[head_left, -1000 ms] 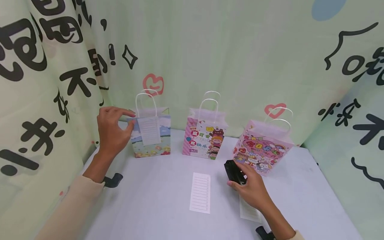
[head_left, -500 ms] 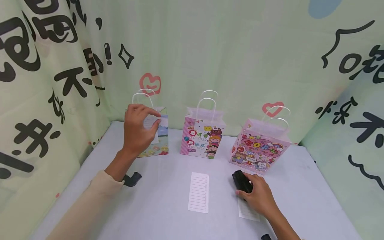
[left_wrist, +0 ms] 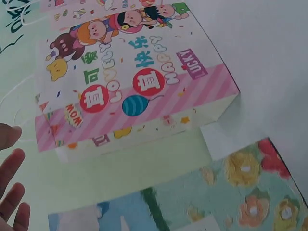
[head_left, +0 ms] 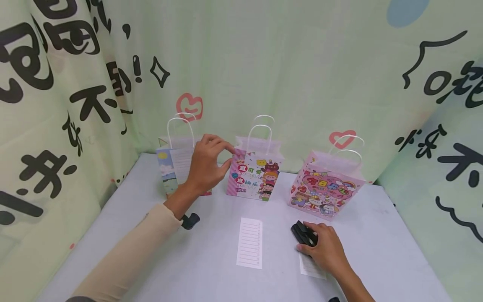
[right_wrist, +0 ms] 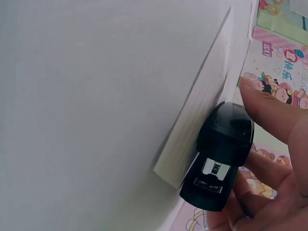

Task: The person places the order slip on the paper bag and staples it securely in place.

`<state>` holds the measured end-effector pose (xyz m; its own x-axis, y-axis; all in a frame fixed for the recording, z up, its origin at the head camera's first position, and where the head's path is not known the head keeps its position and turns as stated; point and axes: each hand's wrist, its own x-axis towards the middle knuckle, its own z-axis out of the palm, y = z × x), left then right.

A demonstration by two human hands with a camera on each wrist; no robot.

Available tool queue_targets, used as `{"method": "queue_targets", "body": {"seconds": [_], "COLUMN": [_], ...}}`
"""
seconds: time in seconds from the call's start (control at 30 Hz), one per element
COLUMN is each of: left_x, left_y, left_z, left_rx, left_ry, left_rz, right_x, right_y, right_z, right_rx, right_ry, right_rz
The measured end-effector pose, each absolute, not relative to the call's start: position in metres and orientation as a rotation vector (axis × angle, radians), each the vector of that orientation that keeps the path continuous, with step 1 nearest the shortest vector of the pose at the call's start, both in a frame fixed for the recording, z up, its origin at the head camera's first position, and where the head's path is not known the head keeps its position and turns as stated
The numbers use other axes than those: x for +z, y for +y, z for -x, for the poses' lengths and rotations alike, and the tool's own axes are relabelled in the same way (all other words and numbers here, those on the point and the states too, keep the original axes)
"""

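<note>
Three printed paper gift bags stand in a row at the back of the table. The left bag (head_left: pixel 168 170), blue with flowers, has a lined slip (head_left: pixel 182 161) on its front. My left hand (head_left: pixel 228 157) hovers with spread fingers (left_wrist: pixel 10 192) at the top left corner of the middle pink-striped bag (head_left: pixel 256 176) (left_wrist: pixel 134 91) and holds nothing. My right hand (head_left: pixel 315 242) grips a black stapler (head_left: pixel 303 233) (right_wrist: pixel 222 154) resting on the table in front of the right pink bag (head_left: pixel 326 184). The stapler lies beside a lined slip (right_wrist: pixel 204 108).
One loose lined slip (head_left: pixel 250 242) lies in the middle of the white table (head_left: pixel 377 235). Another slip (head_left: pixel 312 267) is partly under my right hand. Printed green curtains (head_left: pixel 302 63) close in the table at the back and both sides.
My left hand has moved right, from the left bag to the middle bag's corner. My right hand has drawn the stapler slightly nearer and set it low on the table.
</note>
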<state>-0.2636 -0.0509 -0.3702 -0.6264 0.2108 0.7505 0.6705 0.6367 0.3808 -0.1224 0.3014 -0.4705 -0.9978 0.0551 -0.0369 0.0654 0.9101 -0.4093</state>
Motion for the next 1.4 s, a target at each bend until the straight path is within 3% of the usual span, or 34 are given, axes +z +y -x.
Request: {"method": "queue_targets", "body": {"seconds": [0.4,0.83,1.4], "left_x": [-0.381,-0.385,-0.381], "left_y": [-0.021,-0.01,-0.006], "left_z": [0.272,0.282,0.28], "left_rx": [-0.849,-0.767,-0.788], "left_ry": [-2.31,-2.324,-2.322], "left_rz": [0.733,0.715,0.717], "right_x": [-0.468,-0.474,-0.479], "right_y": [0.265,0.21,0.189], "right_z": [0.125,0.134,0.138], "right_rx": [-0.964,-0.956,-0.69], "right_ry": [3.133,3.02,2.982], "right_rz": [0.084,0.334,0.249]}}
